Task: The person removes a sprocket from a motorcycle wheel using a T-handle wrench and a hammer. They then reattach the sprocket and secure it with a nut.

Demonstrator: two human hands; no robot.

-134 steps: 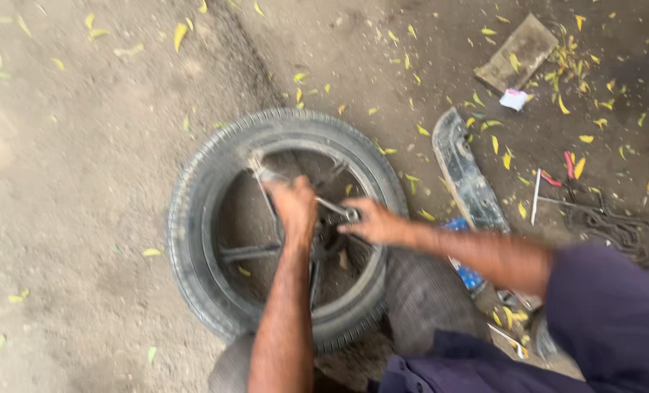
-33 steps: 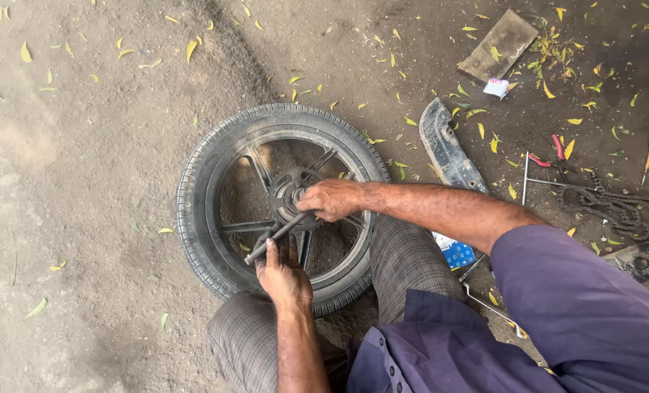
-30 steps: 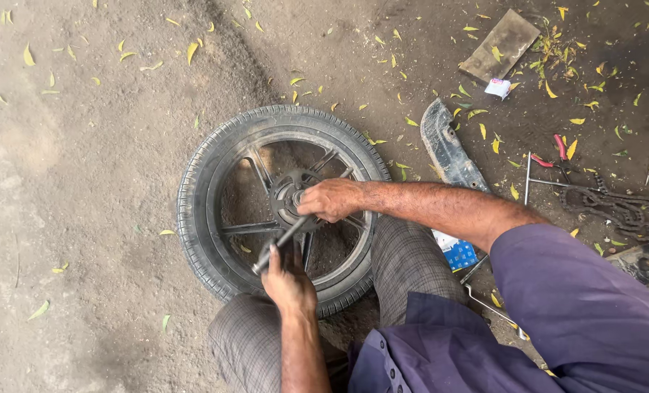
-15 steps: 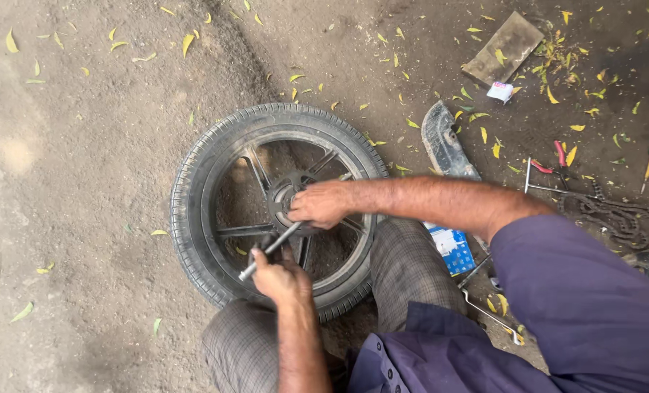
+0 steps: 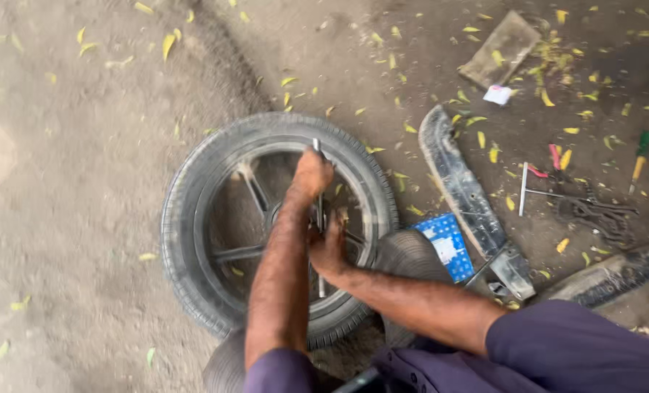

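On the dirt ground right in front of the person's knees, a small black wheel (image 5: 193, 218) with its tyre on lay flat, dark spokes running in to the hub. The left hand (image 5: 312, 173) was clenched round the upper part of a long thin metal bar (image 5: 317, 149) that stood nearly straight up and down across the wheel, its top end poking out just above the fist near the far side of the rim. The right hand (image 5: 329, 247) sat lower, at the hub, fingers curled in close against the same bar; it looked like it was gripping it, but the shot was blurry enough that I couldn't tell for sure. Both forearms came in from the bottom of the frame, purple sleeves at the edge.

Stuff lying around: a little blue box (image 5: 446, 244) just beside the wheel on its right, touching the person's grey trouser knee (image 5: 410, 255). Next to that was a long curved black strip of tyre rubber (image 5: 459, 185). Further right, well apart from the wheel, lay a pile of dark chain (image 5: 597, 217), a red-handled tool (image 5: 554, 156), and a screwdriver with a green and yellow handle (image 5: 639, 156). A flat stone slab (image 5: 500, 49) sat up top, with yellow leaves scattered everywhere.
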